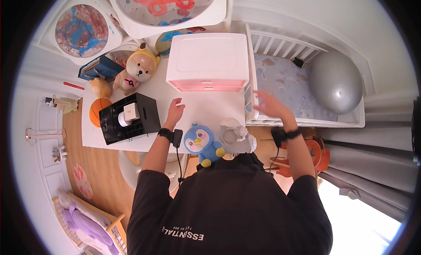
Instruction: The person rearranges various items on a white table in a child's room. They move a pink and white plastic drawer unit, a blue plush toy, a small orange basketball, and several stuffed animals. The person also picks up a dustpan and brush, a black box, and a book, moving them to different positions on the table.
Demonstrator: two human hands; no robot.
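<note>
My left hand [176,112] is held over the white table [210,107], its fingers apart and holding nothing. It is between a black organizer box [148,112] and a white drawer unit [208,57] with pink drawer fronts. My right hand [271,105] is also empty, fingers spread, in front of the corner post of a white crib [251,103]. Close to my body, a blue penguin plush [202,144] sits at the table's near edge. To its right is a white sculpted ornament [235,135] with a round hollow. Each wrist wears a strapped black device with a cable.
A dog plush [141,65], a smaller tan plush [100,87], an orange basketball [98,111] and a blue book-like box [100,67] crowd the table's left. The crib holds a large grey exercise ball [337,82]. A white chair [128,171] stands below the table's left edge.
</note>
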